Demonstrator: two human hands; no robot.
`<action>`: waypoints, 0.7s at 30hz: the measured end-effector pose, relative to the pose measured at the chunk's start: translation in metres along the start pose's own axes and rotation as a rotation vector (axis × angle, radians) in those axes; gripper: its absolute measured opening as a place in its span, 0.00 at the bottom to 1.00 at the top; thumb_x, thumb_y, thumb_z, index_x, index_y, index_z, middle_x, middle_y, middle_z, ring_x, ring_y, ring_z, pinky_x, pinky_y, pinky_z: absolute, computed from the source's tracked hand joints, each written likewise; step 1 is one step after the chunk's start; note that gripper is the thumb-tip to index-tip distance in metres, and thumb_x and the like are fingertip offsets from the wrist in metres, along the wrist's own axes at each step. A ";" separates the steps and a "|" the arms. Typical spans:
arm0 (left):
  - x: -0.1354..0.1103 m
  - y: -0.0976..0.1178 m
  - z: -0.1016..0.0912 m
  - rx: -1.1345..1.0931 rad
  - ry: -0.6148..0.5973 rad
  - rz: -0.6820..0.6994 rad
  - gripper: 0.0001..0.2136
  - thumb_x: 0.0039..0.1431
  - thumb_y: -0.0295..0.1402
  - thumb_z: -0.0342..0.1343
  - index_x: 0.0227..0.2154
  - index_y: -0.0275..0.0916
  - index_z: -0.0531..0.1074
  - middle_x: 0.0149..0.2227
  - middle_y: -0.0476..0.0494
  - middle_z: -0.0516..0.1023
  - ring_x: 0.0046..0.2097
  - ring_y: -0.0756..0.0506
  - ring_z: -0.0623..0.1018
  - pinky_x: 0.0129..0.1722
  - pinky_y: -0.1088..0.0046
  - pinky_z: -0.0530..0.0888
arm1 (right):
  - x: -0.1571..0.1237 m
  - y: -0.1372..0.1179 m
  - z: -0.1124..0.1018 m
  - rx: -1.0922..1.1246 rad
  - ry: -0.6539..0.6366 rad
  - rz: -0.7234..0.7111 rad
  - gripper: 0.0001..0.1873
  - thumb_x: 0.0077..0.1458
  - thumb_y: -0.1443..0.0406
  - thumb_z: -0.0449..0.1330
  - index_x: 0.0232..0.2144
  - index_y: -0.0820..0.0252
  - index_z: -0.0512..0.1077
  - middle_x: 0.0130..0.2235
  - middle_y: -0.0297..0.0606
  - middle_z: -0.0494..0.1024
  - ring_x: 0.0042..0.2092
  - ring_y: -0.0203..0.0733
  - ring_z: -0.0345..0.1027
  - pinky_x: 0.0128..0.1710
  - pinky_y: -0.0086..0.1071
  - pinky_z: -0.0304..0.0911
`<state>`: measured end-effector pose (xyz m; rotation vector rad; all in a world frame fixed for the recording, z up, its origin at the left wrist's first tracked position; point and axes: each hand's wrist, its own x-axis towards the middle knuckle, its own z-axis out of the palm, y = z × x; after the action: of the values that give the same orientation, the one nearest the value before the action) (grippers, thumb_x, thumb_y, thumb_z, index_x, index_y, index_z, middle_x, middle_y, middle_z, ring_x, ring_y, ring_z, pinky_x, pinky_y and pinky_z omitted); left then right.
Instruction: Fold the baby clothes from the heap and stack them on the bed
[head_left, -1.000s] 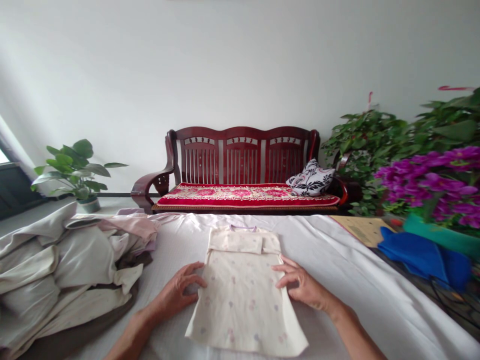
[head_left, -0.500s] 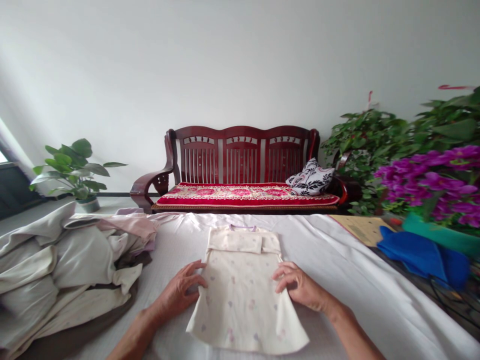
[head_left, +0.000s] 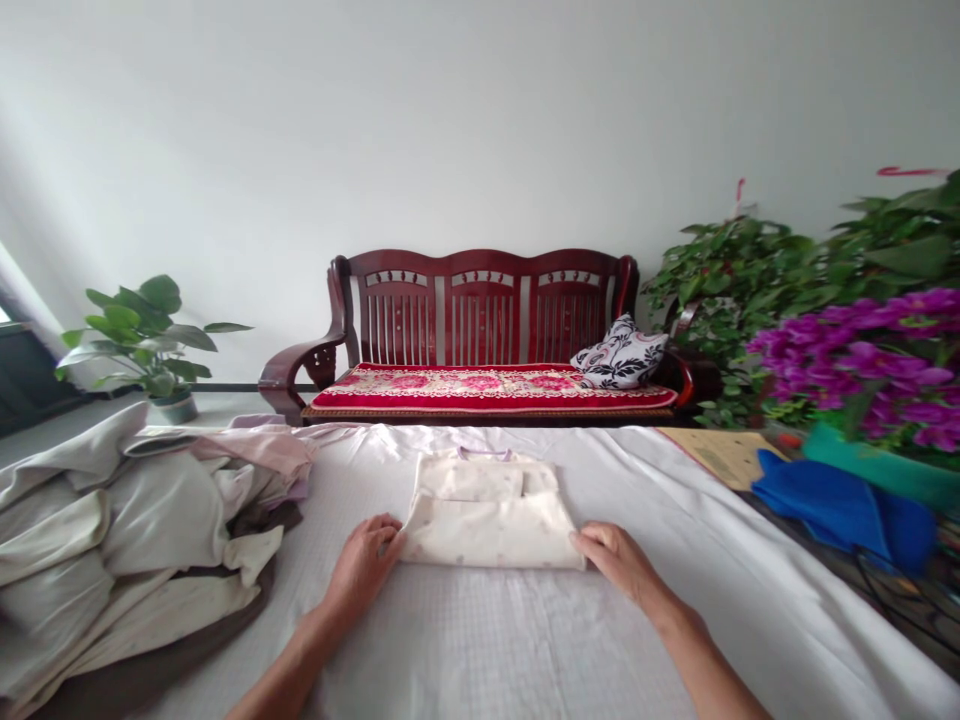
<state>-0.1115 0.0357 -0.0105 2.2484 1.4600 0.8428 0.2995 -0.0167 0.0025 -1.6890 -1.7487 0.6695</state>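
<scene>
A cream shirt (head_left: 487, 525) with small faded prints and a lilac neckline lies in front of me on a white cloth (head_left: 480, 640). Its lower part is doubled up over the body, and the sleeves lie folded across the chest. At the shirt's left edge, my left hand (head_left: 367, 550) has its fingers closed on the fabric. My right hand (head_left: 611, 555) pinches the opposite edge between thumb and fingers.
Left of the shirt is a heap of clothes (head_left: 165, 520). A blue cloth (head_left: 840, 510), dark cables (head_left: 892, 600) and purple flowers (head_left: 862, 365) in a teal holder are on the right. Beyond the table stands a wooden bench (head_left: 484, 310) with a cushion (head_left: 622, 355).
The shirt's lower part has been folded upward, away from me, so the shirt is now much shorter. Both hands have closed on its side edges, slightly farther apart than before.
</scene>
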 end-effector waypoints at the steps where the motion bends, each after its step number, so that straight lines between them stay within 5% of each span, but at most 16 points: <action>1: 0.000 -0.001 0.001 0.010 0.002 -0.002 0.19 0.67 0.41 0.48 0.27 0.40 0.79 0.40 0.42 0.81 0.44 0.42 0.79 0.51 0.65 0.73 | -0.001 0.001 0.001 0.004 -0.006 0.011 0.24 0.55 0.51 0.53 0.14 0.56 0.57 0.20 0.29 0.60 0.26 0.36 0.56 0.28 0.31 0.48; 7: -0.005 -0.012 0.004 -0.022 0.043 -0.025 0.14 0.62 0.44 0.54 0.27 0.42 0.78 0.46 0.43 0.80 0.51 0.39 0.77 0.57 0.61 0.70 | -0.002 -0.002 0.003 0.182 -0.010 0.075 0.12 0.50 0.54 0.58 0.27 0.56 0.67 0.22 0.26 0.66 0.27 0.36 0.60 0.27 0.29 0.52; 11: -0.008 -0.010 0.002 -0.128 0.066 -0.023 0.16 0.63 0.45 0.51 0.27 0.42 0.77 0.48 0.43 0.80 0.57 0.39 0.75 0.59 0.60 0.70 | -0.001 -0.010 0.003 0.407 0.037 0.100 0.20 0.45 0.57 0.60 0.42 0.55 0.67 0.21 0.23 0.66 0.24 0.35 0.58 0.25 0.28 0.51; 17: -0.014 -0.017 0.004 -0.078 0.074 -0.033 0.11 0.59 0.42 0.56 0.27 0.43 0.76 0.47 0.44 0.80 0.54 0.38 0.76 0.58 0.58 0.70 | -0.002 -0.010 -0.001 0.436 -0.066 0.109 0.13 0.44 0.57 0.60 0.31 0.58 0.74 0.25 0.30 0.72 0.28 0.37 0.64 0.27 0.29 0.55; 21: -0.015 -0.017 0.004 -0.141 0.118 0.009 0.06 0.56 0.39 0.58 0.28 0.43 0.74 0.48 0.44 0.80 0.55 0.39 0.76 0.58 0.60 0.71 | -0.004 -0.008 -0.001 0.485 -0.097 0.117 0.15 0.44 0.56 0.60 0.32 0.59 0.77 0.26 0.31 0.74 0.29 0.37 0.64 0.29 0.30 0.56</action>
<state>-0.1259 0.0294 -0.0275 2.1352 1.3949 1.0632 0.2944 -0.0210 0.0090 -1.4415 -1.4061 1.1406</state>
